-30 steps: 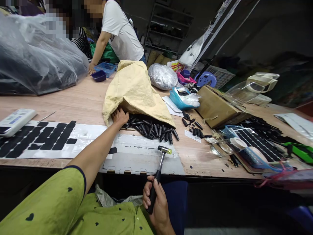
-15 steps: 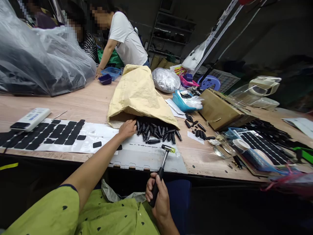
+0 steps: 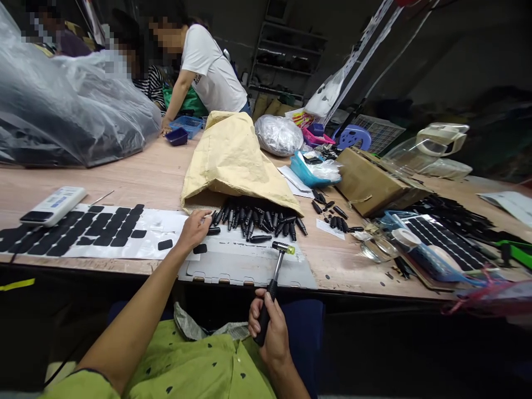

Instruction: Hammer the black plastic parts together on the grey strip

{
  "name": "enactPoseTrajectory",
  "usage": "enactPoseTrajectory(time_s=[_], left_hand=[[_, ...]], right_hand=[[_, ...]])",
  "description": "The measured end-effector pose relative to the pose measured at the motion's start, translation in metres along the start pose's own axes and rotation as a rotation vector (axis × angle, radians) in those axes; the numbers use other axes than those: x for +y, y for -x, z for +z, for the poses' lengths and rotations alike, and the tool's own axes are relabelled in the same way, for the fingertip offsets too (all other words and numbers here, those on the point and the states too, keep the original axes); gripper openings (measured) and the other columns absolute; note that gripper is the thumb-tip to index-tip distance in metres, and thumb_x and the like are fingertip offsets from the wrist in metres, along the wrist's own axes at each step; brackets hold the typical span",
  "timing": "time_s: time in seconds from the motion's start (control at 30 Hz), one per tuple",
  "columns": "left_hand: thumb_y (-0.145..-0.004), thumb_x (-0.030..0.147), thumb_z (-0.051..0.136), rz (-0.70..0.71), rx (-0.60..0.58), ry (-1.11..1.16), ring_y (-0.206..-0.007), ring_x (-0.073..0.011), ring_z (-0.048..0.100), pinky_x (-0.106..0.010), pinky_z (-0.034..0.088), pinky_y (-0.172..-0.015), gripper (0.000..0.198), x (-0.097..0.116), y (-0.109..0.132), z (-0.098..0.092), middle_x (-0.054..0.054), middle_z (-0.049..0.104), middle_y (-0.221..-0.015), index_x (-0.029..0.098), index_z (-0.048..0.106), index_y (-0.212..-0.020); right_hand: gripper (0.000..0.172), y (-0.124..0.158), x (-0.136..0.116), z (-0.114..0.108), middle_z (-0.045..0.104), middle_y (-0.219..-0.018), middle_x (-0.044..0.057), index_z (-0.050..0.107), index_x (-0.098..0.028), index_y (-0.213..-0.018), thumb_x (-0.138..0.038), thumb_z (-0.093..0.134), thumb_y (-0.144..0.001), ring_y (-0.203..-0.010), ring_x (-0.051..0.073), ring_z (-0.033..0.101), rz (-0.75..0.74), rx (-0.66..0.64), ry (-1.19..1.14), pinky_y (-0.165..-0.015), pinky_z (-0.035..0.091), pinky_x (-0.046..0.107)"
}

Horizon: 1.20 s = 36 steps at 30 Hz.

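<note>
My right hand (image 3: 272, 327) is closed around the black handle of a small hammer (image 3: 274, 282). The hammer stands tilted, its head up near the table's front edge, with one dark face and one yellow face. On the table my left hand (image 3: 194, 230) lies at the left end of a pile of black tapered plastic parts (image 3: 251, 219), fingers stretched toward them and partly hidden. Those parts spill from the mouth of a yellow woven sack (image 3: 236, 155). Beneath the pile is a pale grey sheet (image 3: 245, 266).
A white strip with black rounded pads (image 3: 110, 227) and a white handheld device (image 3: 54, 206) lie to the left. A big plastic bag (image 3: 70, 111) stands behind. To the right are loose black parts, a cardboard box (image 3: 374, 180) and a tape roll (image 3: 408, 239). A co-worker (image 3: 211, 66) leans over the far side.
My left hand has drawn left and nearer from the sack's mouth, and more black parts show at the pile's left end. My right hand keeps the hammer almost still.
</note>
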<state>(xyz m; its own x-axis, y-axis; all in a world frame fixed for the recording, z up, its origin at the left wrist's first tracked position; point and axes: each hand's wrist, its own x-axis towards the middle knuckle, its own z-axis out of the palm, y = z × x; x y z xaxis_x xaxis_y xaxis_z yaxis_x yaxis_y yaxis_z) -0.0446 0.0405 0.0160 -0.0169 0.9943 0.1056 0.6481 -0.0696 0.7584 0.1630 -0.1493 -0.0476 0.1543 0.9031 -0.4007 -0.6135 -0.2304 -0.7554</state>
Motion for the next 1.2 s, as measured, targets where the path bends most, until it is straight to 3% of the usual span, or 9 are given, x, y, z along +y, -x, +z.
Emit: enactPoseTrajectory(time_s=[0.1, 0.2, 0.4, 0.57, 0.73, 0.93, 1.03, 1.13, 1.2], left_hand=[[-0.082, 0.030, 0.060, 0.093, 0.005, -0.083, -0.109, -0.0238, 0.059, -0.036, 0.050, -0.096, 0.028, -0.008, 0.017, 0.001, -0.008, 0.064, -0.116, 0.020, 0.068, -0.106], [-0.079, 0.026, 0.064, 0.170, 0.029, -0.125, -0.111, -0.0247, 0.057, -0.037, 0.048, -0.098, 0.026, -0.015, 0.027, 0.006, -0.007, 0.061, -0.115, 0.021, 0.065, -0.105], [-0.081, 0.024, 0.063, 0.158, 0.029, -0.125, -0.111, -0.0268, 0.054, -0.039, 0.047, -0.096, 0.015, -0.016, 0.030, 0.009, -0.007, 0.060, -0.113, 0.022, 0.065, -0.095], [-0.080, 0.027, 0.063, 0.142, 0.053, -0.051, -0.104, -0.0274, 0.053, -0.041, 0.043, -0.096, 0.013, -0.002, 0.038, 0.004, -0.007, 0.063, -0.101, 0.022, 0.068, -0.091], [-0.086, 0.041, 0.054, 0.041, -0.145, 0.325, -0.084, -0.0199, 0.057, -0.030, 0.045, -0.077, 0.023, 0.018, 0.058, 0.005, -0.002, 0.067, -0.088, 0.023, 0.067, -0.093], [-0.078, 0.063, 0.060, -0.176, -0.393, 0.711, -0.059, -0.0112, 0.047, -0.024, 0.037, -0.058, 0.046, 0.036, 0.074, 0.027, -0.001, 0.060, -0.070, 0.017, 0.065, -0.078], [-0.069, 0.065, 0.069, -0.301, -0.460, 0.953, -0.055, -0.0081, 0.044, -0.022, 0.035, -0.055, 0.054, 0.042, 0.078, 0.036, -0.001, 0.059, -0.070, 0.014, 0.066, -0.085], [-0.068, 0.062, 0.074, -0.354, -0.494, 1.025, -0.054, -0.0072, 0.043, -0.021, 0.032, -0.052, 0.053, 0.046, 0.080, 0.038, -0.001, 0.058, -0.069, 0.013, 0.066, -0.087], [-0.069, 0.062, 0.073, -0.353, -0.527, 0.993, -0.054, -0.0072, 0.043, -0.020, 0.029, -0.050, 0.051, 0.048, 0.081, 0.037, -0.001, 0.058, -0.069, 0.014, 0.065, -0.084]], right_hand=[[0.038, 0.000, 0.000, 0.000, 0.049, -0.058, -0.009, 0.057, -0.023, -0.095, -0.055, 0.070, -0.081, -0.037, 0.004, 0.034, 0.000, -0.003, 0.001, -0.033, 0.029, 0.017], [0.037, 0.000, -0.001, 0.000, 0.049, -0.058, -0.009, 0.056, -0.023, -0.095, -0.055, 0.070, -0.081, -0.037, 0.005, 0.034, 0.006, -0.003, 0.007, -0.033, 0.029, 0.017], [0.040, 0.002, -0.005, -0.001, 0.049, -0.059, -0.009, 0.057, -0.023, -0.097, -0.056, 0.071, -0.079, -0.038, 0.005, 0.035, 0.020, 0.004, 0.035, -0.034, 0.030, 0.018], [0.044, 0.001, -0.007, -0.003, 0.050, -0.059, -0.009, 0.057, -0.022, -0.098, -0.058, 0.073, -0.077, -0.038, 0.005, 0.035, 0.030, 0.013, 0.052, -0.033, 0.029, 0.018], [0.044, 0.004, -0.011, -0.001, 0.049, -0.059, -0.009, 0.059, -0.022, -0.097, -0.057, 0.074, -0.075, -0.038, 0.004, 0.035, 0.074, 0.022, 0.029, -0.034, 0.027, 0.017], [0.051, 0.005, -0.018, 0.010, 0.050, -0.057, -0.009, 0.061, -0.021, -0.097, -0.063, 0.072, -0.072, -0.039, 0.006, 0.038, 0.138, 0.035, -0.029, -0.037, 0.029, 0.018], [0.060, -0.001, -0.024, 0.006, 0.059, -0.057, -0.002, 0.063, -0.020, -0.095, -0.076, 0.059, -0.075, -0.043, 0.012, 0.049, 0.100, 0.078, 0.231, -0.041, 0.037, 0.024], [0.063, -0.004, -0.041, -0.009, 0.060, -0.050, 0.004, 0.064, -0.020, -0.068, -0.081, 0.049, -0.078, -0.045, 0.017, 0.054, -0.021, 0.112, 0.737, -0.045, 0.036, 0.026], [0.059, -0.002, -0.059, -0.020, 0.055, -0.044, 0.003, 0.056, -0.022, -0.049, -0.074, 0.058, -0.078, -0.040, 0.014, 0.046, -0.125, 0.157, 1.019, -0.044, 0.029, 0.026]])
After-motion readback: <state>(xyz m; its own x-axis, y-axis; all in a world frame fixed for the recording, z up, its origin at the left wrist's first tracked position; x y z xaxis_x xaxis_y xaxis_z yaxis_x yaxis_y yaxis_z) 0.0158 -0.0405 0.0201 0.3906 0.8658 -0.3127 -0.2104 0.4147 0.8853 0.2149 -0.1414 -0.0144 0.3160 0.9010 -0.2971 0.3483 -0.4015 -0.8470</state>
